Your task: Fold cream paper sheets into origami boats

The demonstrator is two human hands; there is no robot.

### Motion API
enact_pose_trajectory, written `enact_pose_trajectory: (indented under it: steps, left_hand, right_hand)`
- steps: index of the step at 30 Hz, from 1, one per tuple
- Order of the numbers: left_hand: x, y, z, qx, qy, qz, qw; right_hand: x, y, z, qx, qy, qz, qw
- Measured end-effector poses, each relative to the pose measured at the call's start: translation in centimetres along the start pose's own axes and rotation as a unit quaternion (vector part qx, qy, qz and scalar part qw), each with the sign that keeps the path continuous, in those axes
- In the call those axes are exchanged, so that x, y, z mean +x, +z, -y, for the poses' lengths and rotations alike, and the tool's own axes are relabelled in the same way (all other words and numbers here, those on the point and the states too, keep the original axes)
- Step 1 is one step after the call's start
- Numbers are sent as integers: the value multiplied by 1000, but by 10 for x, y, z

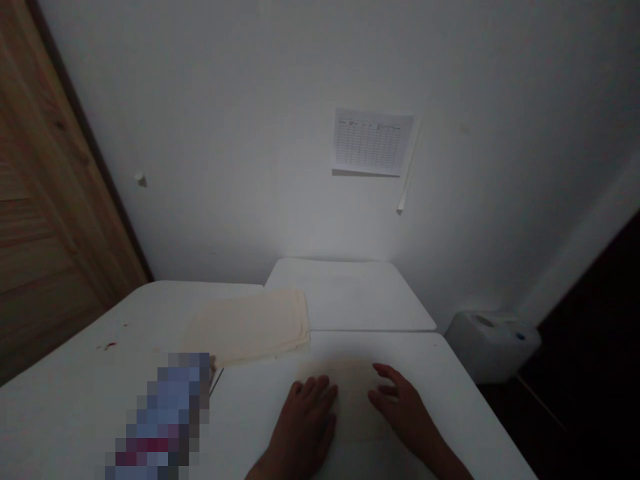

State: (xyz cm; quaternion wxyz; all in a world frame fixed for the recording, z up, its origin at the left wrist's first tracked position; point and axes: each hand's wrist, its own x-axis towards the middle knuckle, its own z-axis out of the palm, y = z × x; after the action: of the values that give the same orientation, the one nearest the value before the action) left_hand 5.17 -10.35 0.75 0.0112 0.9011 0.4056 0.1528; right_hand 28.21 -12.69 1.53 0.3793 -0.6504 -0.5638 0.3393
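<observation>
A small cream cloth piece (350, 393) lies flat on the white table (75, 400) right in front of me. My left hand (305, 427) rests palm down on its left side, fingers stretched out. My right hand (403, 410) lies flat on its right side, fingers spread. Neither hand grips anything. A stack of folded cream cloths (250, 327) sits further back to the left, apart from both hands.
A second white table (350, 293) stands against the white wall. A printed sheet (373, 142) hangs on that wall. A wooden door (45, 220) is at left. A white box-like appliance (493, 340) sits low at right. A blurred-out patch (165, 420) covers the table's near left.
</observation>
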Motion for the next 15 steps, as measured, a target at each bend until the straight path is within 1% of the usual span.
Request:
enact_pose_trajectory:
  steps: [3,7,10,13,15]
  left_hand:
    - [-1,3,1,0,5,-1,1000]
    - [-1,4,2,-12,2,-10,1000]
    - [-1,4,3,-32,4,-25,999]
    - [-2,5,5,-37,8,-36,999]
    - [-3,5,6,-36,8,-42,998]
  right_hand:
    - [9,4,-2,51,37,13,998]
    - [19,7,-12,113,71,15,991]
    - [21,6,-17,131,84,18,988]
    - [18,1,-15,143,90,50,984]
    - [14,-3,-13,135,71,75,985]
